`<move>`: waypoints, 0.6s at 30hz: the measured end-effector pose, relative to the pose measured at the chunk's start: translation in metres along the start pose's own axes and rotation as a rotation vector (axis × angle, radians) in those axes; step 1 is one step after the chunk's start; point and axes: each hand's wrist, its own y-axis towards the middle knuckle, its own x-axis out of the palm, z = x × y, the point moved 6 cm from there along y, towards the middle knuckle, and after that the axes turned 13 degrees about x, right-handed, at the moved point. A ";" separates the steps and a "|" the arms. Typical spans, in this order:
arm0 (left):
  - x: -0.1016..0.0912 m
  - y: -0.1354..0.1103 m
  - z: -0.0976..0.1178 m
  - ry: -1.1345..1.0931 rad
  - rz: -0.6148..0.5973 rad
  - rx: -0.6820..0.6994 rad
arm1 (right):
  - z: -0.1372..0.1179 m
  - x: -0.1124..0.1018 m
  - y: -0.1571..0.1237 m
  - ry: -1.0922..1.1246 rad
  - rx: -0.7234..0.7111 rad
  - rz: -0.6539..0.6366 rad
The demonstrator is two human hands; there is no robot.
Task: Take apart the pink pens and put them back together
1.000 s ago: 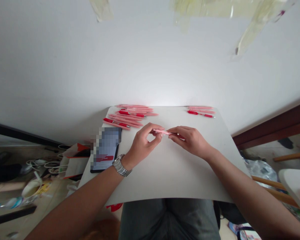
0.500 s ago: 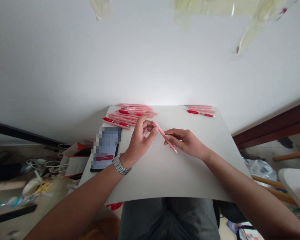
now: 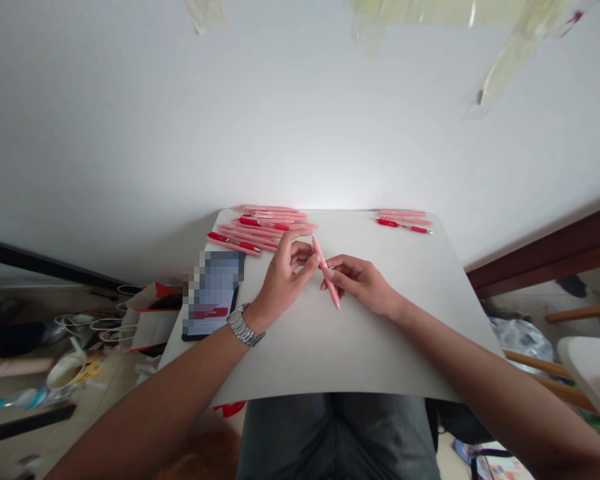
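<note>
We are pinching a pink pen over the middle of the worktop, left hand at its top end, right hand at its middle. The pen pile is lying at eleven o'clock. A loose pinch could let it drop and roll away.

1. Two hands at mid-frame: the left hand and the right hand.
2. One pink pen, pinched between them.
3. One pile of pens, upper left of the single tabletop: at least eight, too overlapped for an exact count.
4. One group of pens, upper right: three.
5. One phone.
6. One wristwatch.
</note>
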 end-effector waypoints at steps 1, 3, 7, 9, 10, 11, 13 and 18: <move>0.000 0.000 0.000 -0.002 -0.005 0.001 | 0.000 0.000 0.000 0.000 0.002 -0.002; 0.001 0.000 -0.001 0.005 -0.021 0.010 | 0.001 0.001 0.001 -0.006 0.005 -0.008; 0.002 0.002 0.000 0.032 -0.048 0.031 | 0.001 0.002 0.001 -0.022 0.005 -0.015; 0.002 0.002 0.000 0.047 -0.055 0.038 | 0.002 0.003 0.001 -0.020 0.004 -0.018; 0.002 0.002 0.001 0.053 -0.057 0.042 | 0.002 0.003 0.001 -0.018 0.002 -0.019; 0.002 0.002 0.002 0.061 -0.058 0.044 | 0.002 0.003 0.001 -0.016 0.000 -0.019; 0.001 0.003 0.004 0.074 -0.058 0.048 | 0.002 0.003 0.001 -0.016 0.000 -0.017; 0.001 0.003 0.007 0.088 -0.065 0.055 | 0.003 0.003 0.001 -0.011 0.003 -0.015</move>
